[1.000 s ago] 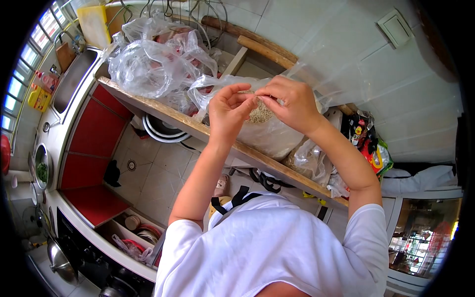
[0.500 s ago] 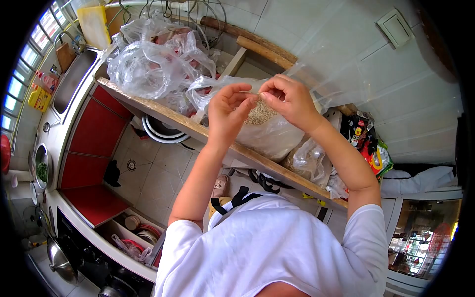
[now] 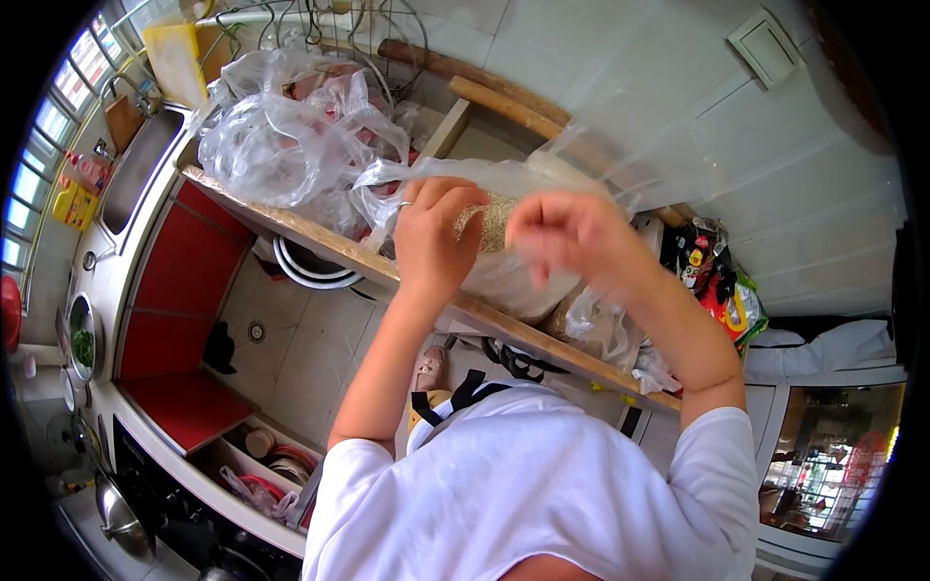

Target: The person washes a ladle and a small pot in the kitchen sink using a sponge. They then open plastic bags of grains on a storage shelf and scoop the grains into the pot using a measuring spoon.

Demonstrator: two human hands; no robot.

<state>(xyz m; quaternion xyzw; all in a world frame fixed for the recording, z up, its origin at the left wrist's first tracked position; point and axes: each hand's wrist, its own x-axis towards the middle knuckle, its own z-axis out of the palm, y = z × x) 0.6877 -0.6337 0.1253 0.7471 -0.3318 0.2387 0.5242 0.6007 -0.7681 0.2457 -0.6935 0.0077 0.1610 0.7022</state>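
A clear plastic bag (image 3: 513, 281) of pale grain stands in the wooden-edged trough, and its grain (image 3: 498, 221) shows between my hands. At the bag's left side is my left hand (image 3: 438, 232), back turned up. Its fingers are bent over the bag's opening, with a gap between thumb and forefinger; I see nothing held. My right hand (image 3: 573, 237) is over the bag's right side. Motion smears its curled fingers, so I cannot make out whether they hold anything.
Crumpled plastic bags (image 3: 281, 145) fill the trough's left end. A wooden edge (image 3: 320, 229) runs along its front, and rolling-pin-like wooden rods (image 3: 509, 105) lie at the back. Colourful packets (image 3: 712, 266) stand at right. A sink (image 3: 145, 165) is at far left, near an open drawer (image 3: 232, 455).
My hands were raised together, fingertips pinched close above the grain. They have since parted; the left has turned back-up and lowered, the right has moved right and down, blurred.
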